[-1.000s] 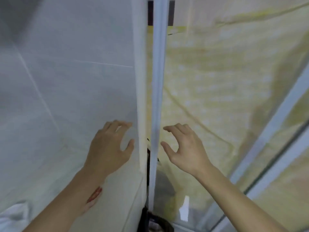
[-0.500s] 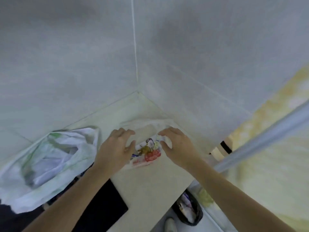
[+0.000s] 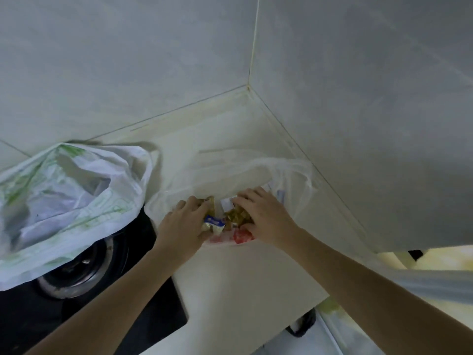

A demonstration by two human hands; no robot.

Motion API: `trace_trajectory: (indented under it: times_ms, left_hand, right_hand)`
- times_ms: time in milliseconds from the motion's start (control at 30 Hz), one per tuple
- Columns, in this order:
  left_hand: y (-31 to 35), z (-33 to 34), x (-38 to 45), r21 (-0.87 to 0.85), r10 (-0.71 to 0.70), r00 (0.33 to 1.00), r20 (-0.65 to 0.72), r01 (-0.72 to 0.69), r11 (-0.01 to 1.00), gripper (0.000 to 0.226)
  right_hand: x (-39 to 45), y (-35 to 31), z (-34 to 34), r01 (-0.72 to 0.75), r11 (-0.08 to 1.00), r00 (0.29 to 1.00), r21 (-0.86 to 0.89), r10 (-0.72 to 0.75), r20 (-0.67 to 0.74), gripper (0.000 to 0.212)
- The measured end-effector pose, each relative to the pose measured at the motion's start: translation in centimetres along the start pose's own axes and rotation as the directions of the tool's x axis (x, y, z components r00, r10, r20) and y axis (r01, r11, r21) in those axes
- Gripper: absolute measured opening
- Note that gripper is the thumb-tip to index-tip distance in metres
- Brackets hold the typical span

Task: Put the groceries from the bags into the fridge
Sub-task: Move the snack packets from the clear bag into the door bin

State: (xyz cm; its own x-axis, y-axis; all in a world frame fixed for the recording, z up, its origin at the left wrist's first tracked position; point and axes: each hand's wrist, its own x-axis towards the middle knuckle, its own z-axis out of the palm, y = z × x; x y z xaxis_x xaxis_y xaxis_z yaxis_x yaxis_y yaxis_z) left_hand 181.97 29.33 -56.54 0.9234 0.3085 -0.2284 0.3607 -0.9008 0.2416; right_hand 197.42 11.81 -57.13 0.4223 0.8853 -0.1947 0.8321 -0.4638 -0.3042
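A clear plastic bag (image 3: 256, 170) lies open on the pale counter (image 3: 245, 278) in the wall corner. Colourful food packets (image 3: 236, 216) sit at its mouth. My left hand (image 3: 183, 228) grips a small packet with a blue label (image 3: 213, 222). My right hand (image 3: 266, 217) rests on the yellow and red packets beside it, fingers curled over them. A white bag with green print (image 3: 64, 201) lies crumpled to the left, partly over the stove. The fridge is out of view.
A black gas hob (image 3: 84, 290) with a round burner (image 3: 74, 275) sits at the lower left, under the white bag. Tiled walls close in behind and on the right. A dark object (image 3: 302, 326) stands on the floor past the counter edge.
The view swung from a white door edge down to the counter corner. Both hands came down onto the packets in the clear bag, and the left hand closed on one.
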Motion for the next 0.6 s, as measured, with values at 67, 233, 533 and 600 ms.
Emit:
trace_trajectory:
  times_ms: [67,233,533,600]
  left_hand:
    - [-0.1,0.4,0.2,0.029,-0.038,0.998,0.056,0.037,0.999,0.091]
    - [-0.3,0.7,0.7,0.108,-0.064,0.991,0.114,0.052,0.993,0.127]
    - [0.3,1.2,1.2,0.21,0.145,0.98,-0.137,-0.114,0.971,0.062]
    - [0.5,1.7,1.4,0.183,0.119,0.986,-0.119,-0.096,0.978,0.066]
  right_hand:
    - [0.3,0.2,-0.1,-0.006,1.0,0.999,-0.018,0.006,0.045,0.075]
    - [1.4,0.8,-0.1,0.011,0.999,0.995,-0.051,-0.006,0.098,0.09]
    - [2.0,0.9,-0.9,0.075,0.992,0.997,-0.104,-0.077,-0.021,0.047]
    - [2.0,1.1,-0.6,0.104,0.987,0.994,-0.119,-0.108,-0.021,0.049]
